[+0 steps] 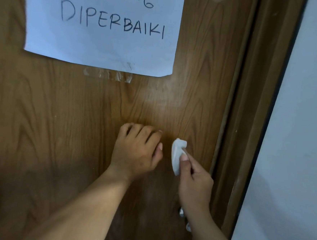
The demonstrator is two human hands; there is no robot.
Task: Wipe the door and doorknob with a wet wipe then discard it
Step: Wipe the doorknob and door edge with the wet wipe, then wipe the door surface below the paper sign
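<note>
My left hand (136,150) rests flat against the door (60,122), fingers spread a little and curled at the tips, the palm pressing on the smooth brown wood-grain surface. My right hand (194,180) pinches the wet wipe (176,155) between thumb and forefinger; the wipe is a small, white, crumpled wad, folded into a rough crescent, and it sits against the door just beside my left thumb, the two not touching. The panel has long, wavy printed grain lines and a dull sheen, with a paler hazy streak above my hands.

Above, a white paper sign (103,31) is stuck to the door, hand-lettered in dark marker (I can read "DIPERBAIKI"; the line over it is cut off). Its lower edge curls slightly, and wrinkled clear tape (110,75) clings to the wood just under it.

Below my right wrist, small shiny metal bits of the doorknob (181,212) peek out; my forearm hides most of it. To the right runs the darker brown door frame (247,126), ridged lengthwise, then a plain pale wall (298,148).
</note>
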